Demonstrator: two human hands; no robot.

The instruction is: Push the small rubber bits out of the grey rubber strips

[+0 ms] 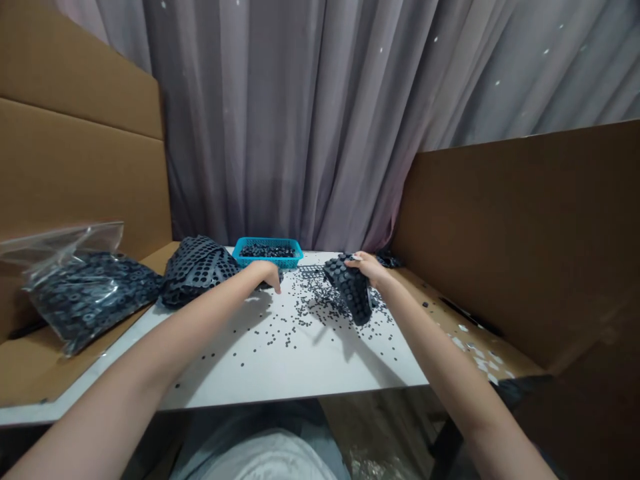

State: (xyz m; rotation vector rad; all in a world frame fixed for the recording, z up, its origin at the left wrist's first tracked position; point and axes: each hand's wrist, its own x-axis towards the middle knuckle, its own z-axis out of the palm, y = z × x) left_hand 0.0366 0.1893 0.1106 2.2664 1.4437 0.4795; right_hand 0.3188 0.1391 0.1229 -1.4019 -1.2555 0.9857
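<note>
My right hand (369, 268) is closed on the top of a rolled black rubber mat (351, 289) covered in round studs, which it holds tilted above the white table (310, 363). My left hand (265, 273) rests on the table with its fingers curled down, just in front of a blue basket (269, 253) that holds small black pieces. I cannot make out whether anything is under those fingers. Many tiny black rubber dots (295, 319) lie scattered on the table between and below both hands.
A pile of black studded sheets (197, 270) lies left of the basket. A clear plastic bag of black rubber parts (83, 287) sits at the far left. Cardboard walls (520, 233) stand on both sides, with a grey curtain (300, 120) behind.
</note>
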